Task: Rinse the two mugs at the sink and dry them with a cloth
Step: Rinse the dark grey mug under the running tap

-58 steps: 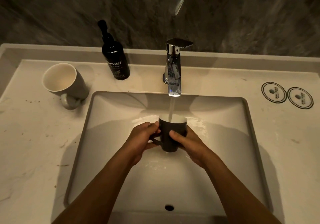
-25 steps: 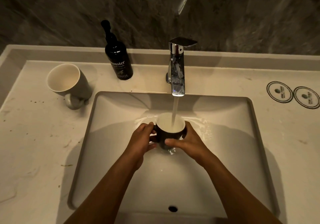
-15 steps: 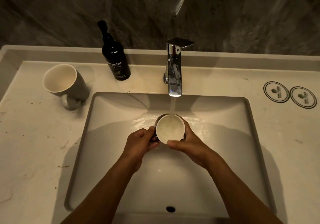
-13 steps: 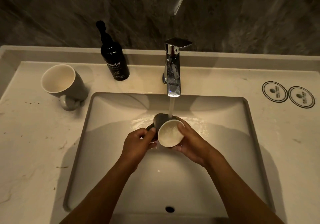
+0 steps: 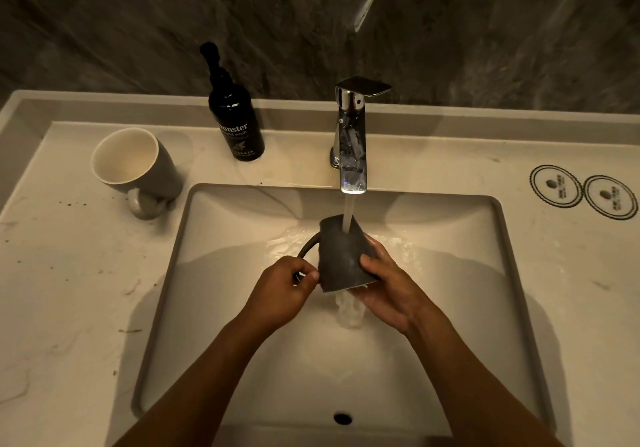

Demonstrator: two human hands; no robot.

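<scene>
In the head view, at the frame centre, the left hand (image 5: 282,285) pinches the handle of the dark mug (image 5: 343,256), tipped mouth-down under the running tap (image 5: 351,141); the right hand (image 5: 388,285) curls around its body. The wet mug could slip into the sink (image 5: 502,238). The second mug (image 5: 133,166) lies at upper left on the speckled counter (image 5: 69,290), before a dark stone wall.

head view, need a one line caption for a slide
Both hands tip a dark mug mouth-down under the running tap, pouring water into the sink; a second mug waits on the counter.
</scene>
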